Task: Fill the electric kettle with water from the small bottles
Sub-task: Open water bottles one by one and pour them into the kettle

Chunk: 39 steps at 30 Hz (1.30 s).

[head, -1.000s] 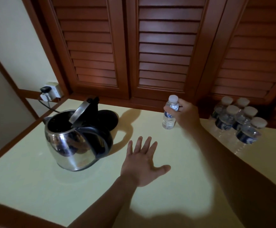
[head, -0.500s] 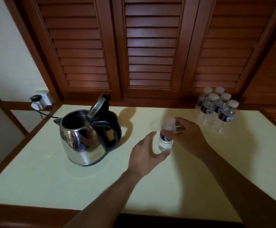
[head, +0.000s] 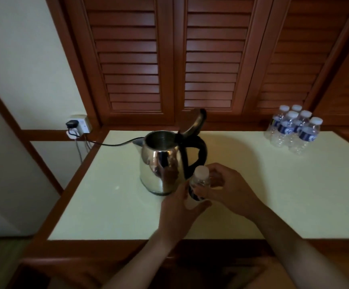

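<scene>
A steel electric kettle (head: 161,163) with a black handle stands mid-table, its lid (head: 194,122) tipped up and its mouth uncovered. Just in front of its handle I hold a small water bottle (head: 199,182) with a white cap and blue label, upright above the pale table (head: 107,205). My left hand (head: 182,209) wraps the bottle's lower body from the left. My right hand (head: 230,188) curls round its upper part from the right. Part of the label is hidden by my fingers.
Several more small capped bottles (head: 294,130) stand grouped at the table's back right corner. A black cord (head: 111,143) runs from the kettle to a wall socket (head: 79,125) at the back left. Louvred wooden doors (head: 169,59) rise behind the table.
My right hand brought the bottle from the back of the table toward me, near the kettle's handle. My left hand rose from the table and closed round the bottle's lower part.
</scene>
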Motion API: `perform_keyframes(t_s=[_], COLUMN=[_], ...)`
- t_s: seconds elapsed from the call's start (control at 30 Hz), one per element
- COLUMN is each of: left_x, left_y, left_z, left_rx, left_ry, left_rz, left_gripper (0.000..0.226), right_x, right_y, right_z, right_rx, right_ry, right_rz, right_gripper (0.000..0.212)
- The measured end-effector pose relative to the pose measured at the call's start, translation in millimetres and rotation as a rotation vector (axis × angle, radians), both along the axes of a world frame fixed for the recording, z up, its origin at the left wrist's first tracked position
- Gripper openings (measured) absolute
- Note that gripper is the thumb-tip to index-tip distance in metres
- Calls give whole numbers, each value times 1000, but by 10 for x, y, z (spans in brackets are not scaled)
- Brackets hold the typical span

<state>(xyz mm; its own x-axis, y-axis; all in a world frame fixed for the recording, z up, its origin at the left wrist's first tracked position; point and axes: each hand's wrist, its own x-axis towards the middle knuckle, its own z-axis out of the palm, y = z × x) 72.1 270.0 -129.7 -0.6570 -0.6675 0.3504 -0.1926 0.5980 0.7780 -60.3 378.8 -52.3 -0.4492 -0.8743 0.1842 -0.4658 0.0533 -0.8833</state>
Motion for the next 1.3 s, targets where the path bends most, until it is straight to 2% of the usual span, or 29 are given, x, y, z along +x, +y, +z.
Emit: perform_keyframes(t_s=[0.2, 0.3, 0.4, 0.57, 0.73, 0.97, 1.13, 1.3], left_x=[564, 770, 930, 1084, 1106, 1095, 1096, 1097], left_y=[-393, -560, -672, -791, -804, -828, -821, -802], left_z=[-12, -12, 0, -3, 19, -49, -47, -16], left_rx=[2, 11, 28, 44, 61, 48, 63, 76], left_ry=[-8, 1, 22, 19, 21, 8, 14, 2], left_rz=[44, 56, 59, 60, 73, 82, 78, 77], left_gripper=[64, 68, 69, 63, 53, 56, 62, 59], right_x=[598, 800, 973, 1223, 1271, 1226, 1219, 1304], right_y=[-390, -613, -812, -1021, -1082, -981, -981, -1059], right_z=[218, 360, 463, 596, 663, 751, 791, 769], right_rx=[-27, -66, -29, 182, 251, 260, 253, 351], right_ry=[208, 377, 571, 772, 679, 662, 613, 735], right_rz=[-135, -241, -245, -204, -126, 78, 49, -94], right_gripper=[43, 34, 41, 60, 45, 21, 28, 48])
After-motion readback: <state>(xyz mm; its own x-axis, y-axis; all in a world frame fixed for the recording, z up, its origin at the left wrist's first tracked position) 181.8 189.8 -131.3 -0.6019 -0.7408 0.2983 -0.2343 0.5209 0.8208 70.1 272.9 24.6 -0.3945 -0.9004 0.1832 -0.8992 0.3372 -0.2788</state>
